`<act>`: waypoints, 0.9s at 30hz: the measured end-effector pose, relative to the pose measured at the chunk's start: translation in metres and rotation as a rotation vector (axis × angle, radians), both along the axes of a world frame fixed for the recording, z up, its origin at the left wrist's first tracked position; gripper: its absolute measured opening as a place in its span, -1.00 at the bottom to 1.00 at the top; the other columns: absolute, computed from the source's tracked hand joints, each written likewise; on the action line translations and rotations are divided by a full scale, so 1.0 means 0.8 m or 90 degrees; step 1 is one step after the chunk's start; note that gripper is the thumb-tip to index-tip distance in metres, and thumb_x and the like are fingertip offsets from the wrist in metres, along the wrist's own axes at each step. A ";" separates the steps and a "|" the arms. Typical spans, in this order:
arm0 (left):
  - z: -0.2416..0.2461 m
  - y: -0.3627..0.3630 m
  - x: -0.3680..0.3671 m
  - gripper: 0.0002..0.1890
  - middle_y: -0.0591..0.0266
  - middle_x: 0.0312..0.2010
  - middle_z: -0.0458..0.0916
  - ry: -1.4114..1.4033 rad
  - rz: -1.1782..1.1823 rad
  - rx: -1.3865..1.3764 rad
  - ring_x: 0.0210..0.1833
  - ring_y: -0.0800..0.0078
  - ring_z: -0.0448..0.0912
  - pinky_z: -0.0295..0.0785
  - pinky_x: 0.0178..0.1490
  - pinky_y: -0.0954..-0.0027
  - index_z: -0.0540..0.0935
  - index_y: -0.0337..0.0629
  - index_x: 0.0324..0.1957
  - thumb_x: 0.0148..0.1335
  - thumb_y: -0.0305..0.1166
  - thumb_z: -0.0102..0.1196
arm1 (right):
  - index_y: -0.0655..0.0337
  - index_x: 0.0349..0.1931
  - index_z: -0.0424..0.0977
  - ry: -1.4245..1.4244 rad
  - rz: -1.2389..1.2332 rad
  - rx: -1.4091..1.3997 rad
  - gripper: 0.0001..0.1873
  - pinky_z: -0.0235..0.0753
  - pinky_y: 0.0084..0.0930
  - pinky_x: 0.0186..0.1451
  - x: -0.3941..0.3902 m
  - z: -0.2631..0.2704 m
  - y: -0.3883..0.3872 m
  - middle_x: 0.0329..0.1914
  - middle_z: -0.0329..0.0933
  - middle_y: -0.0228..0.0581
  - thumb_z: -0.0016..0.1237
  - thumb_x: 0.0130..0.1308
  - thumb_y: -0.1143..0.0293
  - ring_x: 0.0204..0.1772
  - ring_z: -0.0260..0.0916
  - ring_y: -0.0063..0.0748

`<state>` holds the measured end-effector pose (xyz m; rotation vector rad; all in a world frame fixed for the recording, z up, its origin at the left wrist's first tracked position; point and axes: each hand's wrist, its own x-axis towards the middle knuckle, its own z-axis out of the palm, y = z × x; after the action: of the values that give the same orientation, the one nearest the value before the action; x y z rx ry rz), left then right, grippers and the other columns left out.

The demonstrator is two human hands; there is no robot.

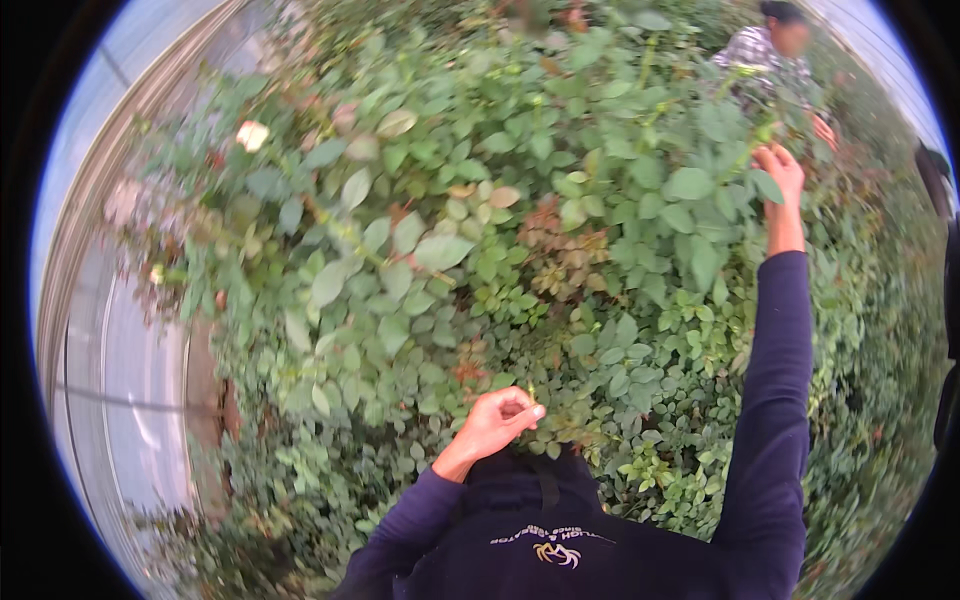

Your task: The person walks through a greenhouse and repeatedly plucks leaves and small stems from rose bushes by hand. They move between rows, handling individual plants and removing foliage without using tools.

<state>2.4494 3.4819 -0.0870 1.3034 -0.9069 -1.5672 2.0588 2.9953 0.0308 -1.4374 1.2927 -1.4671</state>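
My left hand (495, 426) is low in the middle, in front of my dark top. Its thumb and fingertips are pinched on a small green shoot (532, 391). Up at the right, my right hand (781, 174) reaches out at the end of a stretched arm. Its fingers close around the top of a green rose stem (759, 139), near a pale green bud or tip. A broad leaf (766, 186) hangs across part of that hand. Between both hands spreads dense rose foliage (570, 277), some of it reddish.
A person (772, 56) in a checked shirt stands among the plants at the upper right. A cream rose (253, 136) blooms at the upper left, with a smaller pale bud (157, 274) below it. Plastic greenhouse sheeting (146, 390) runs down the left side, next to bare soil (208, 412).
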 end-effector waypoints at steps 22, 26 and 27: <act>-0.066 0.005 -0.213 -0.80 0.46 -0.48 0.61 -0.007 0.139 -0.059 -0.39 0.75 0.51 0.44 -0.31 0.56 0.60 -0.19 -0.35 0.38 -0.34 0.27 | 0.10 -0.41 0.59 0.005 0.249 0.056 -0.88 0.36 -0.42 -0.45 0.039 -0.060 -0.021 -0.53 0.47 -0.45 0.02 0.32 0.40 -0.49 0.39 -0.55; -0.043 -0.023 -0.227 -0.81 0.40 -0.47 0.65 -0.060 0.075 -0.014 -0.40 0.73 0.55 0.46 -0.31 0.56 0.61 -0.24 -0.36 0.35 -0.37 0.30 | 0.32 -0.35 0.58 -0.122 0.208 0.137 -0.85 0.34 -0.52 -0.51 0.059 -0.022 0.018 -0.51 0.54 -0.36 0.07 0.40 0.44 -0.55 0.40 -0.57; -0.035 -0.033 -0.229 -0.81 0.40 -0.47 0.65 -0.082 0.048 -0.025 -0.40 0.72 0.55 0.47 -0.31 0.55 0.62 -0.25 -0.35 0.34 -0.37 0.30 | 0.34 -0.33 0.58 -0.061 0.167 0.138 -0.81 0.37 -0.54 -0.50 0.063 -0.009 0.026 -0.49 0.57 -0.34 0.06 0.43 0.41 -0.55 0.40 -0.59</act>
<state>2.2664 3.4552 -0.1151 1.4071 -0.9525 -1.4130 2.1094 3.0160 0.0237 -1.3208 1.1186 -1.1712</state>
